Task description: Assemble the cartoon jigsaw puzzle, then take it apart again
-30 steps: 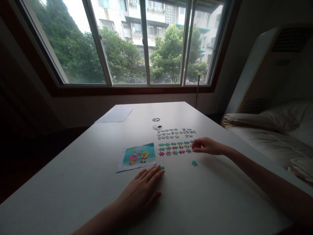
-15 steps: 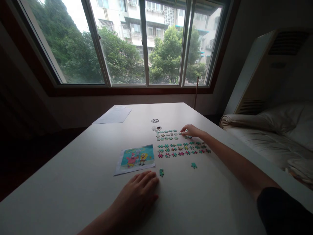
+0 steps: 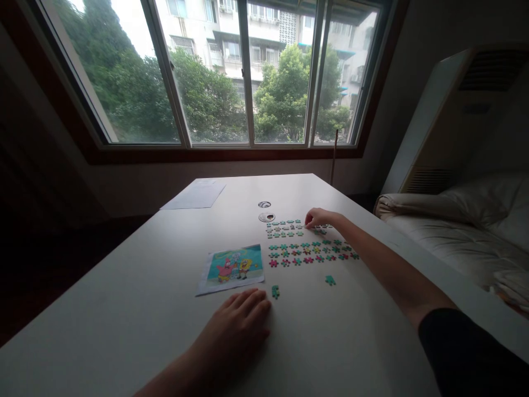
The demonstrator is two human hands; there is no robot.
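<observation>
My right hand [image 3: 320,218] reaches to the far rows of jigsaw pieces. Its thumb and fingers are pinched together over a puzzle piece, which the fingers mostly hide. The rows of small green, pink and yellow puzzle pieces [image 3: 308,260] lie apart from one another on the white table. My left hand [image 3: 243,320] rests palm down with its fingers stretched out and holds nothing. Just right of its fingertips lies a small joined strip of pieces [image 3: 275,291]. Another green piece [image 3: 329,280] sits alone further right. Beyond the left hand lies a cartoon picture sheet [image 3: 235,267].
White paper [image 3: 193,196] lies at the table's far left corner. Two round grommets [image 3: 266,218] are set in the tabletop behind the pieces. A cushioned sofa [image 3: 463,220] stands right of the table, and a window [image 3: 215,82] is ahead.
My right hand's fingers have closed into a pinch at the far rows. The left hand stays in place. The view has shifted slightly.
</observation>
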